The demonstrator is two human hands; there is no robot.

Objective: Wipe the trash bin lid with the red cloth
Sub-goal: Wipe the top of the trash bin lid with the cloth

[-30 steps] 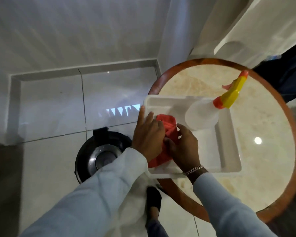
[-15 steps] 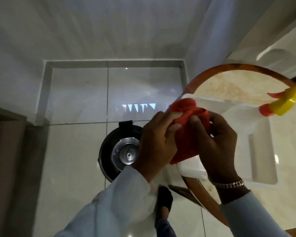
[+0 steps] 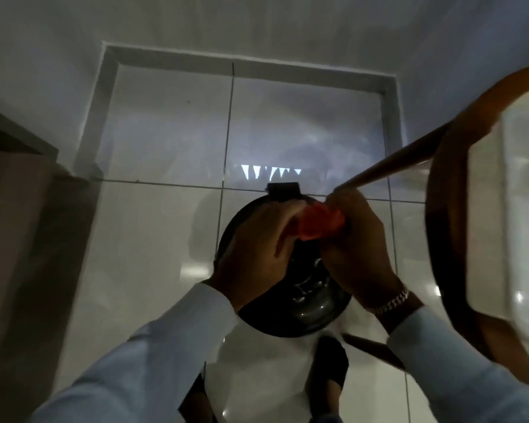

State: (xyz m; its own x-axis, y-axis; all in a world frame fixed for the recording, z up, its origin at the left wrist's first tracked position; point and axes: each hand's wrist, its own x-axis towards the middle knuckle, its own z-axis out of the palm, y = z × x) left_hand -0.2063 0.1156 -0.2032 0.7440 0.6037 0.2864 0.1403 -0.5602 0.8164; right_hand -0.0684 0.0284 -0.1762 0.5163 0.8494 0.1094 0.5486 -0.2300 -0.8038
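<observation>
Head view: only one camera, looking straight down past both hands.
Cloth: red cloth (image 3: 318, 222) bunched between the two hands, gripped from both sides, above the bin.
Left hand: left hand (image 3: 257, 254) with fingers (image 3: 283, 209) curled closed on the cloth's left side.
Right hand: right hand (image 3: 358, 248) with fingers (image 3: 344, 198) wrapped closed over the cloth's right side; bracelet (image 3: 390, 303) at the wrist.
Why held so: judged as gathering the cloth into a pad before pressing it down; whether it touches the lid yet cannot be told.
Lid: round dark bin lid (image 3: 303, 306) directly beneath the fingers, mostly hidden by both hands; its shiny near part shows below the palms, hinge (image 3: 283, 190) just beyond the fingertips.
Bin contents: lid is shut, so nothing inside can be seen.
Floor: glossy tile floor (image 3: 153, 239) around the bin.
Worktop: round wood-rimmed worktop (image 3: 440, 224) to the right of the fingers, blurred; anything on it cannot be made out.
</observation>
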